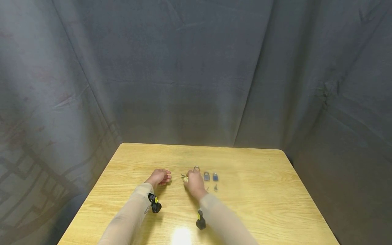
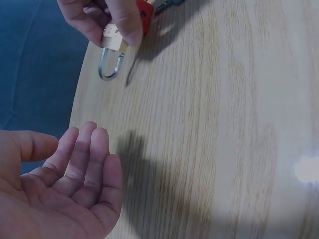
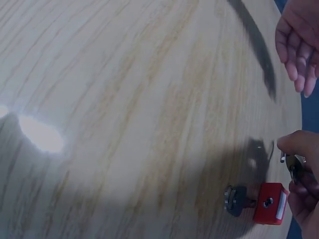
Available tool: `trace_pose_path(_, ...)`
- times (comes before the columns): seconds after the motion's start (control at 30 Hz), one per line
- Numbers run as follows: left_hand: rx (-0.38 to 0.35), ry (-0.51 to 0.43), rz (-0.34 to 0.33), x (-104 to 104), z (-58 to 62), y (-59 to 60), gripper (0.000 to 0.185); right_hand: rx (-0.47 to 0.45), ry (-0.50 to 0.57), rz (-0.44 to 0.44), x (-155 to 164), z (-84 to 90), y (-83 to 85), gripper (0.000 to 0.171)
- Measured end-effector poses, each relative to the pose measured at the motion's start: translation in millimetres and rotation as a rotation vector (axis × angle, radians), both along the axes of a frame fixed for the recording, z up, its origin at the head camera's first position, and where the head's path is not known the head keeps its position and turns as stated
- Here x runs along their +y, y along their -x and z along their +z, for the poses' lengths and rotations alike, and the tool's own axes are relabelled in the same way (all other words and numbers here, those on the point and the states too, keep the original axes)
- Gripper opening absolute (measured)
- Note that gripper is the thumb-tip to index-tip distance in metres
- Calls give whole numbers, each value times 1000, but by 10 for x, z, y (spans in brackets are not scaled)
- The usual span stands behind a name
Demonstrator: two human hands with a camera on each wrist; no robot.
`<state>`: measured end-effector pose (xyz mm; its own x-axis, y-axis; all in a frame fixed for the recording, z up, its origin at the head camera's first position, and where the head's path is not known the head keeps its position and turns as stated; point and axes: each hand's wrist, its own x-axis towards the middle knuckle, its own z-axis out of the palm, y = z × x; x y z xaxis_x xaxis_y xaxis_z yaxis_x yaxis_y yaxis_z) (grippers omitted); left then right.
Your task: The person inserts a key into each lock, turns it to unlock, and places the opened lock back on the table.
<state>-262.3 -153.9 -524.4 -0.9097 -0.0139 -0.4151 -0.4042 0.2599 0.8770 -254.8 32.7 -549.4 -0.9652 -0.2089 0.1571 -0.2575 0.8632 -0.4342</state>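
A: Status of the right hand (image 2: 102, 20)?

B: Its grip pinches the brass padlock with red base and steel shackle (image 2: 113, 52), low over the wooden counter (image 2: 224, 124). The left hand (image 2: 60, 184) lies spread, holding nothing.

A: Risk?

B: The pinch looks shallow; the padlock could slip and drop onto the key (image 3: 234, 199).

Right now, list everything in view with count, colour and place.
Padlock in hand: one, brass body with red base, silver shackle, gripped by the right hand.
Key: one, dark, at the red base.
Other padlocks: two, bluish-grey, right of the held one.
Small keys: apparently two, dark, in front of those padlocks.
Table: one, light wood.
Backdrop: grey cloth.
Left hand: open, empty, palm showing.
Right hand: holding the padlock.
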Motion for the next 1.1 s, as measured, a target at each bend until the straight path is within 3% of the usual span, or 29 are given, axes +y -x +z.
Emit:
trace_pose_path(0.37, -1, -8, -9, -25, 2, -13, 39, 6, -116, 57, -26, -47, -48, 22)
trace_pose_path(0.63, -9, -23, 3, -23, 1, -6, 36, 7, -138, 57, -51, -57, -44, 15)
trace_pose_path(0.9, -14, -23, 13, 5, 9, -18, 34, -3, -302, 92, -66, -74, -49, 36)
trace_pose_path(1.1, -14, -23, 21, 11, 12, -16, 33, -37, -263, 126, -19, -90, -59, 41)
